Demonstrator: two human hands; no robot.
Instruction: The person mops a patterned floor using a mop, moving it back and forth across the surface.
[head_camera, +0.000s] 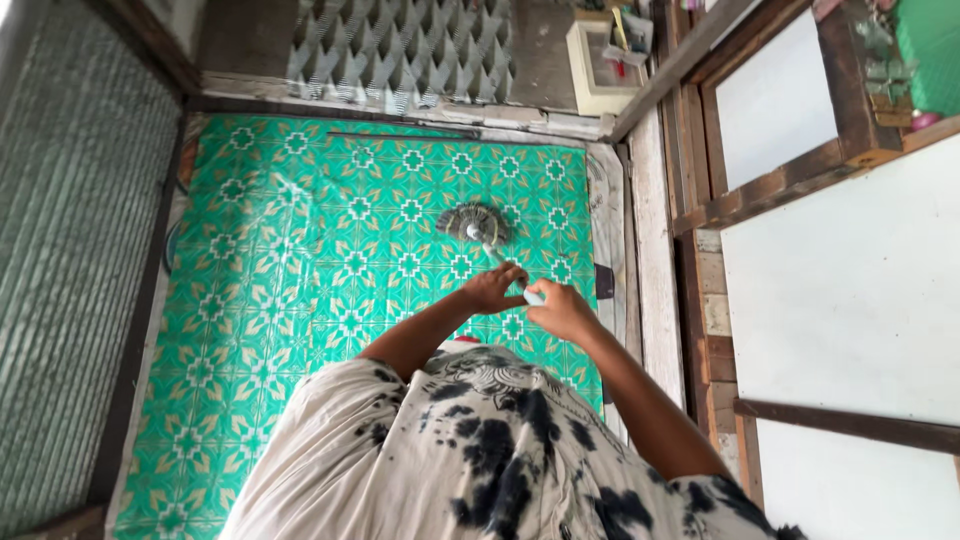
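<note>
Looking straight down, I see a mop (474, 224) with a grey stringy head resting on a green patterned floor mat (300, 300). Its pale handle rises toward me. My left hand (492, 289) is closed around the handle lower down. My right hand (560, 310) grips the handle's top end just beside it, the two hands nearly touching. My white and black tie-dye shirt (480, 450) fills the lower part of the view.
A wooden wall with white panels (850, 290) runs along the right. A ribbed green surface (70, 250) lies on the left. A patterned grille (400, 45) and a small cream shelf box (600, 60) sit at the far end.
</note>
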